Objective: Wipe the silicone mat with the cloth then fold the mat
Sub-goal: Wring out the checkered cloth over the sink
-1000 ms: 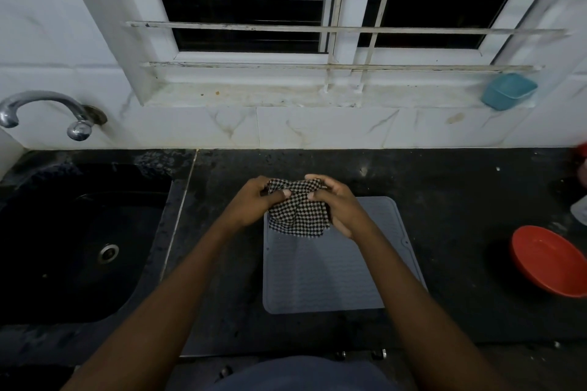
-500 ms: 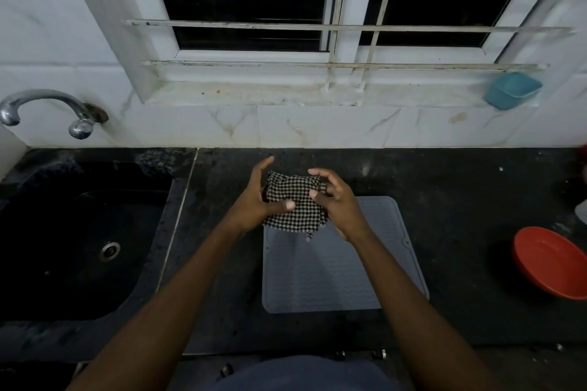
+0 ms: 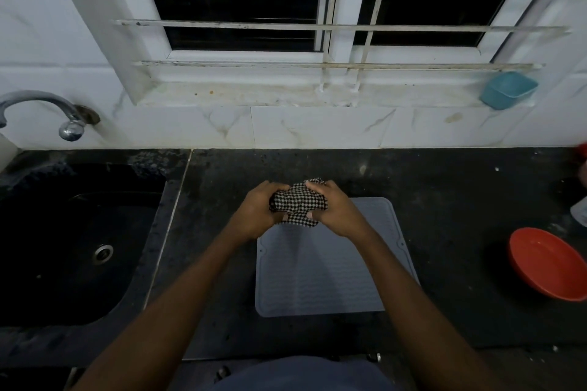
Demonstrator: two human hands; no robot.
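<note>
A grey ribbed silicone mat [image 3: 320,270] lies flat on the dark countertop in front of me. Above its far left corner I hold a bunched black-and-white checked cloth [image 3: 298,203] between both hands. My left hand [image 3: 259,214] grips the cloth's left side with curled fingers. My right hand [image 3: 336,211] grips its right side, thumb under the lower edge. The cloth hides part of the mat's far edge.
A black sink [image 3: 73,244] with a metal tap [image 3: 47,111] lies to the left. A red bowl [image 3: 549,263] sits on the counter at the right. A teal container [image 3: 508,89] stands on the window sill. The tiled wall and barred window rise behind the counter.
Both hands have closed tighter on the cloth and bunched it into a smaller wad. My left thumb and fingers, spread half a second ago, now curl round it.
</note>
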